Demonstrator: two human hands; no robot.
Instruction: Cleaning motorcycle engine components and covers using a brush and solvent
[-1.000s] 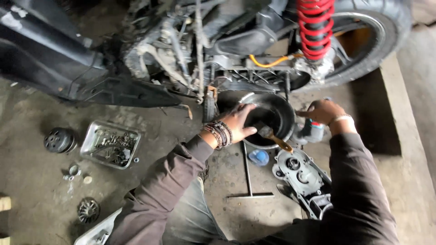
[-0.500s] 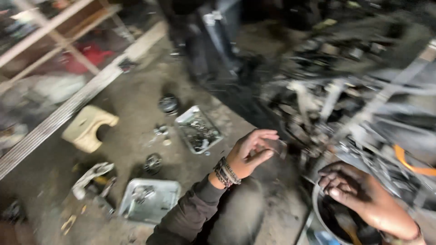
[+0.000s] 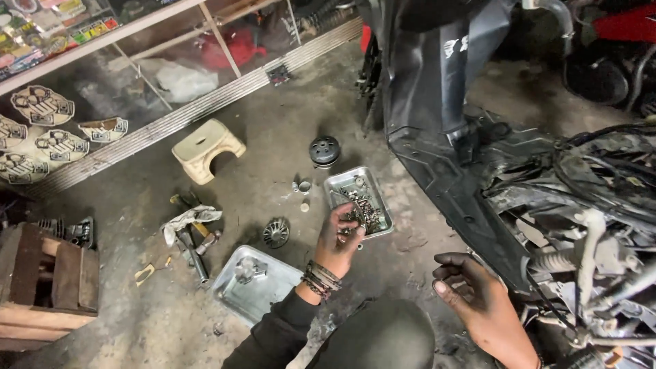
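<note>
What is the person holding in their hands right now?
The right hand holds nothing. The left hand reaches into the metal tray of small parts; whether its fingers pinch one cannot be told.

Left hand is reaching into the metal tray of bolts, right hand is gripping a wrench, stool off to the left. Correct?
Not quite. The right hand is empty, fingers loosely curled and hovering near the scooter's black panel; no wrench in it. The head view shows this. The rest holds: the left hand is at the metal tray of bolts, and the stool sits to the left.
</note>
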